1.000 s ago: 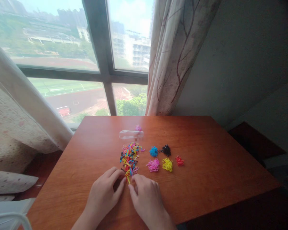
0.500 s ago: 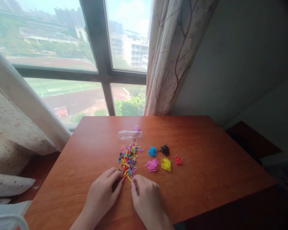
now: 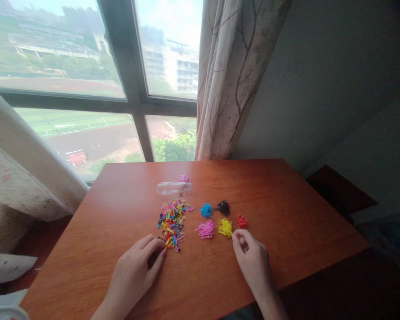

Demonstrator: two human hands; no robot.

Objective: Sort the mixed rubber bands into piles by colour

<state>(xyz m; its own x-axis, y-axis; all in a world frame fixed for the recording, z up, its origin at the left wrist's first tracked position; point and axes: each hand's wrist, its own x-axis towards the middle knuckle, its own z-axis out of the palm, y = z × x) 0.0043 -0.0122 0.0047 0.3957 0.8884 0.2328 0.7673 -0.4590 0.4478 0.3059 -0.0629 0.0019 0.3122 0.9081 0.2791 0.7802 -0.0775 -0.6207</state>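
My left hand (image 3: 138, 262) is at the near edge of a mixed pile of small coloured rubber bands (image 3: 172, 218). Its thumb and forefinger are pinched, with a bit of red band showing at the tips. My right hand (image 3: 253, 255) has thumb and forefinger closed at the near right edge of the yellow rubber bands (image 3: 224, 227); a yellow band seems to be at the fingertips, mostly hidden. Around it lie separate heaps of pink bands (image 3: 205, 229), blue bands (image 3: 206, 210), black bands (image 3: 223, 207) and red bands (image 3: 242, 221).
Behind the mixed pile, a clear plastic container (image 3: 173, 188) lies on its side on the wooden table (image 3: 303, 231), with a small pink-purple object (image 3: 184, 178) behind it. A window and curtains (image 3: 216, 89) stand beyond the far edge. Something white (image 3: 6, 306) is at lower left.
My right hand has moved right, from the near edge of the mixed pile to the yellow heap. My left hand stays by the mixed pile. The whole view has shifted slightly.
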